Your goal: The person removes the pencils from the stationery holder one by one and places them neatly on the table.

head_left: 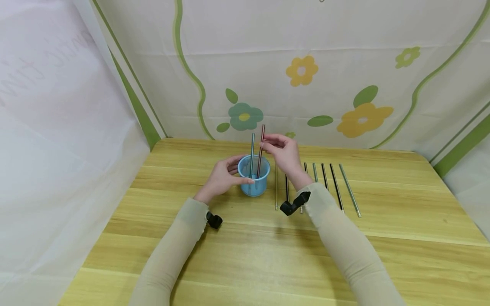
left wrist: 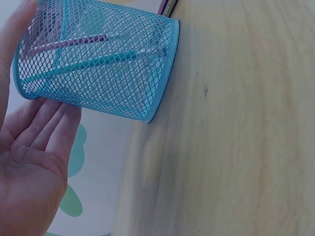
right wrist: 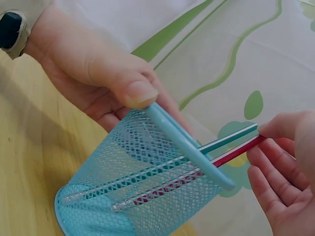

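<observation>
A light-blue mesh pencil cup [head_left: 258,188] stands upright on the wooden table. My left hand [head_left: 223,176] holds it from the left, thumb at the near rim and fingers round the far side. Inside the cup leans a teal pencil [head_left: 252,146], its metal-ringed end down. My right hand [head_left: 284,154] pinches a red pencil [head_left: 263,130] near its upper end, between thumb and fingers. The red pencil's lower part is inside the cup, beside the teal one; in the right wrist view its silvery end [right wrist: 118,207] shows through the mesh, a little above the base.
Right of the cup, several pencils lie roughly side by side on the table [head_left: 237,259], among them a gold pencil [head_left: 276,191], a black pencil [head_left: 337,187] and a grey-green pencil [head_left: 350,191]. My right forearm partly covers the row. A flower-patterned cloth [head_left: 268,85] hangs behind.
</observation>
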The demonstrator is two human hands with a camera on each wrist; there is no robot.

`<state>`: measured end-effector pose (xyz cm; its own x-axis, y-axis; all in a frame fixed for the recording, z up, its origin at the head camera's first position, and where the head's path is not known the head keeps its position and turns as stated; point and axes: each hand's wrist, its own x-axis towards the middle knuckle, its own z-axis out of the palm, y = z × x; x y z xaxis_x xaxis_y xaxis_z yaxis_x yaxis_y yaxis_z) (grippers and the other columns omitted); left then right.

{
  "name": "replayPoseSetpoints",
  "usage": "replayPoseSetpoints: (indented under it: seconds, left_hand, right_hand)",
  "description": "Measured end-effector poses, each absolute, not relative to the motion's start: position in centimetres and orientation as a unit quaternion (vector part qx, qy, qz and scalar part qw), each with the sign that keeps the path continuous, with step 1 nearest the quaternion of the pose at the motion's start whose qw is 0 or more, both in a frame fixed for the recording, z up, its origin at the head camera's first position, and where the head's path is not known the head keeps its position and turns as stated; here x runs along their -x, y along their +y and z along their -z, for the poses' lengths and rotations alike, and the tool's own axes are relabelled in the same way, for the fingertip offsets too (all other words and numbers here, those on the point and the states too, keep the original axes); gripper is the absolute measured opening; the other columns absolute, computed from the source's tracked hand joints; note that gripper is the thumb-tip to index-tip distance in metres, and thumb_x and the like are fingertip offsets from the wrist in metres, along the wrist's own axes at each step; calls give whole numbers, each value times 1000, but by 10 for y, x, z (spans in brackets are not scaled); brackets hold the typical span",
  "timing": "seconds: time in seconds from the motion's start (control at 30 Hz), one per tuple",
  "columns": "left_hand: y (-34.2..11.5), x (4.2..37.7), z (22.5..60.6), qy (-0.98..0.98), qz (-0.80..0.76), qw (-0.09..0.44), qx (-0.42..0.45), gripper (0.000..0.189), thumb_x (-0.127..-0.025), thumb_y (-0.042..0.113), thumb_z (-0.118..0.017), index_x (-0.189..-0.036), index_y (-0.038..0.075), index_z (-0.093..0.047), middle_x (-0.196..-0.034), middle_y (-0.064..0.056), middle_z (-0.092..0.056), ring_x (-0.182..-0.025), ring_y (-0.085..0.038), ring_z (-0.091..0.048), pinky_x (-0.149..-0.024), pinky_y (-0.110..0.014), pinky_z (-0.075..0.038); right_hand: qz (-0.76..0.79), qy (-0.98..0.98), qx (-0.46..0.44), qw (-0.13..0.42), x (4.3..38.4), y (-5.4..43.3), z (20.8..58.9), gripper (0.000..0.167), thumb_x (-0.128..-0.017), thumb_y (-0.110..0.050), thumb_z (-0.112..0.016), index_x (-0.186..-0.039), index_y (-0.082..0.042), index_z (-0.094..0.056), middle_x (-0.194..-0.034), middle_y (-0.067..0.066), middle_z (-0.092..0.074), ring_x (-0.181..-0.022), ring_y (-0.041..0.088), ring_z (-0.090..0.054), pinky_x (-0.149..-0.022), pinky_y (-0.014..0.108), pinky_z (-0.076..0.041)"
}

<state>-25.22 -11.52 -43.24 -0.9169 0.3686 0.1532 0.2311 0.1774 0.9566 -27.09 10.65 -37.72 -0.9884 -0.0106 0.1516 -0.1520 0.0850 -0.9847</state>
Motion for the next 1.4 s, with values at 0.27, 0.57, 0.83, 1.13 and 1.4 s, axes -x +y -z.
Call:
replayPoseSetpoints:
  seconds: [0.27, 0.57, 0.83, 1.13, 1.4]
  left_hand:
    - [-115, 251, 431, 765, -612, 57, -193, 80, -75, 19, -94, -145, 9, -56, -139, -3, -61, -120, -19, -61, -104, -31, -49]
    - [-117, 250, 431, 768, -608, 59, -191, 80, -75, 18, -94, -145, 9, -56, -139, -5, -60, -121, -21, -61, -104, -32, -49]
    - [-117, 251, 432, 766, -610, 62, -194, 80, -75, 16, -94, -146, 10, -55, -140, -5, -59, -122, -22, -60, -105, -34, -48]
    - [-118, 252, 433, 769, -606, 62, -193, 80, -76, 18, -94, -146, 10, -55, -140, -5, -59, -122, -21, -61, -104, -31, -49]
    - [-117, 253, 433, 768, -608, 60, -191, 80, -75, 17, -94, -146, 10, -55, -139, -3, -60, -121, -19, -61, -103, -29, -50]
  right_hand:
    - [-714, -694, -46, 76, 270, 114, 369, 28, -92, -13, -79, -117, -4, -73, -107, 10, -73, -93, 26, -70, -90, 41, -58]
    - [-756, -642, -44, 119, 271, 126, 357, 25, -91, -10, -80, -113, -2, -73, -100, 9, -72, -84, 20, -71, -89, 43, -58]
    - [-778, -613, -43, 133, 270, 140, 346, 28, -88, -9, -82, -113, -2, -74, -99, 9, -72, -85, 20, -71, -84, 35, -60]
    - [-788, -596, -43, 152, 268, 155, 343, 35, -88, -8, -82, -117, 5, -70, -97, 10, -72, -81, 20, -70, -81, 33, -61]
    - [-791, -589, -47, 158, 265, 169, 338, 30, -86, -8, -83, -114, 1, -74, -98, 11, -73, -83, 21, -71, -84, 35, -60]
